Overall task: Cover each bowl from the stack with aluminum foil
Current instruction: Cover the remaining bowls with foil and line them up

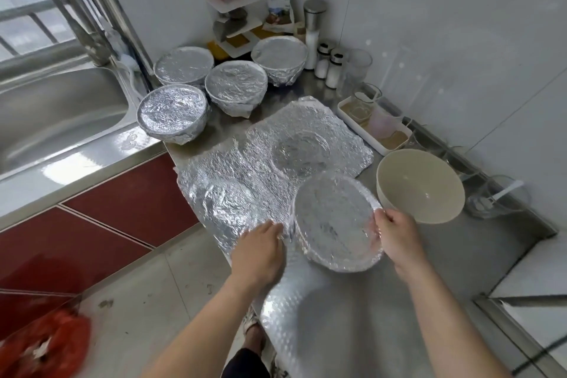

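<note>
Head cam: bowl [336,221] at lower centre is mid-wrap, right hand [399,235] pinching its foiled rim, left hand [260,250] pressing flat-fingered against its side; next I'd crimp underneath, then do the bare bowl [420,186] at right.

A home kitchen is shown. A steel sink [61,113] with a tap [92,40] is set into the steel worktop [429,270] beneath a barred window [27,9], and red cupboard doors [129,202] are fitted below. Shakers [322,61], a metal canister [313,18] and a small shelf rack [233,9] are kept in the corner against white tiled walls [460,24]. Bowls [420,187] are stood on the worktop.
</note>
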The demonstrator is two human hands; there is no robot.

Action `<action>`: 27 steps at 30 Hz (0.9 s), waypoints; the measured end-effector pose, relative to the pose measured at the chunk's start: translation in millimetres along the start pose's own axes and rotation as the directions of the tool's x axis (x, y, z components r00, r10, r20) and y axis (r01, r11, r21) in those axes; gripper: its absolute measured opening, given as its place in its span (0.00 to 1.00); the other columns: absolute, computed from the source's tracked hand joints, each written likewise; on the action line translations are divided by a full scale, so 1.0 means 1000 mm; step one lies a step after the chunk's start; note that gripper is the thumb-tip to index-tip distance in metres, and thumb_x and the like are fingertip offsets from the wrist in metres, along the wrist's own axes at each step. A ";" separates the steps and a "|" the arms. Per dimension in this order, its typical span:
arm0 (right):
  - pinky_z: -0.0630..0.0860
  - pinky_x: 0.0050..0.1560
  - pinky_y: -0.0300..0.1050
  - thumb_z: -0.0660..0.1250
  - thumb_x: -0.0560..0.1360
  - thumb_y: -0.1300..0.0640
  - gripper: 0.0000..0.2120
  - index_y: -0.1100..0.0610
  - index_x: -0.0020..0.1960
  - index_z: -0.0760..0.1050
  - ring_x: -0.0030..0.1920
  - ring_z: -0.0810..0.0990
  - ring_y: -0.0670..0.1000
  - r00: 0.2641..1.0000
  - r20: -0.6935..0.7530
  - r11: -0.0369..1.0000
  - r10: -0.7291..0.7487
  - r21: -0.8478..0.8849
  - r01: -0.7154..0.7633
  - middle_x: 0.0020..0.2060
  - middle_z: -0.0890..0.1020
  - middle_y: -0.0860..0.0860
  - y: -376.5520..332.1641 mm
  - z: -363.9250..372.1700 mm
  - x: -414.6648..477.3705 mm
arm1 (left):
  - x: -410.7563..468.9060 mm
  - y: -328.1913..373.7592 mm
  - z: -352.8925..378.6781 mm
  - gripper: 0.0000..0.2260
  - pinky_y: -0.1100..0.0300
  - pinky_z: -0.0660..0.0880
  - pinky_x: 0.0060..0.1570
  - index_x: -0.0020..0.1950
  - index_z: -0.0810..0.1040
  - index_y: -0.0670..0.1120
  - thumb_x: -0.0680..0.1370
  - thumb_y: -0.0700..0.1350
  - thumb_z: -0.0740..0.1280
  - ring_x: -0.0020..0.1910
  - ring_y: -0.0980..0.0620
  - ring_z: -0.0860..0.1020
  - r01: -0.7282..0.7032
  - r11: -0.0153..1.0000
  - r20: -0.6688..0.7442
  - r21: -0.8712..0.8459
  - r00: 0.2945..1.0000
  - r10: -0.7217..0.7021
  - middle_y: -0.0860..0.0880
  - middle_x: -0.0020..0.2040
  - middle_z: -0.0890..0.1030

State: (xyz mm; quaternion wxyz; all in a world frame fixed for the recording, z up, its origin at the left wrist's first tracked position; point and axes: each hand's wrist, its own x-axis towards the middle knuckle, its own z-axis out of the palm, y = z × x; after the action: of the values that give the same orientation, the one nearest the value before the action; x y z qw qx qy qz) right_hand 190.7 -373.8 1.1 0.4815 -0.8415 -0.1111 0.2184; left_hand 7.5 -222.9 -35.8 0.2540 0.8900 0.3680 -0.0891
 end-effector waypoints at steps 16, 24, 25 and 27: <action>0.56 0.28 0.37 0.56 0.80 0.63 0.16 0.56 0.33 0.66 0.22 0.70 0.45 0.984 0.025 0.950 0.176 0.257 -0.177 0.29 0.69 0.53 -0.019 0.011 -0.024 | -0.030 0.029 0.008 0.31 0.49 0.70 0.69 0.77 0.61 0.55 0.77 0.33 0.57 0.71 0.46 0.69 0.007 0.999 0.150 0.033 0.989 -0.011 0.48 0.75 0.67; 0.62 0.30 0.41 0.57 0.80 0.61 0.17 0.56 0.32 0.64 0.26 0.69 0.46 0.988 0.005 0.958 0.152 0.246 -0.149 0.24 0.72 0.47 -0.048 0.038 -0.017 | -0.023 0.009 -0.064 0.13 0.49 0.70 0.68 0.64 0.77 0.54 0.83 0.44 0.59 0.63 0.55 0.75 0.025 0.387 -0.163 -0.922 0.880 -0.445 0.55 0.63 0.78; 0.62 0.30 0.40 0.57 0.80 0.61 0.18 0.56 0.31 0.65 0.26 0.69 0.47 0.991 -0.002 0.964 0.134 0.231 -0.130 0.23 0.73 0.46 -0.056 0.045 -0.014 | -0.018 0.007 -0.082 0.15 0.49 0.67 0.71 0.69 0.74 0.53 0.83 0.47 0.60 0.67 0.56 0.71 -0.030 0.352 -0.185 -0.936 0.890 -0.418 0.57 0.67 0.74; 0.64 0.29 0.40 0.56 0.80 0.61 0.18 0.57 0.31 0.65 0.27 0.71 0.47 0.994 -0.009 0.974 0.106 0.204 -0.102 0.26 0.73 0.48 -0.068 0.055 -0.009 | -0.010 0.012 -0.111 0.19 0.52 0.62 0.73 0.74 0.68 0.55 0.82 0.53 0.59 0.70 0.60 0.66 -0.081 0.339 -0.185 -0.937 0.940 -0.286 0.60 0.70 0.68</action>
State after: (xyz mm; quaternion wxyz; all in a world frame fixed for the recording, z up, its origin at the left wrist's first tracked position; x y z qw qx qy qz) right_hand 158.8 -300.7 37.7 0.5539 -0.7947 -0.0391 0.2452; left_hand 5.4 -178.3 67.3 0.6474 0.5597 0.4440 0.2656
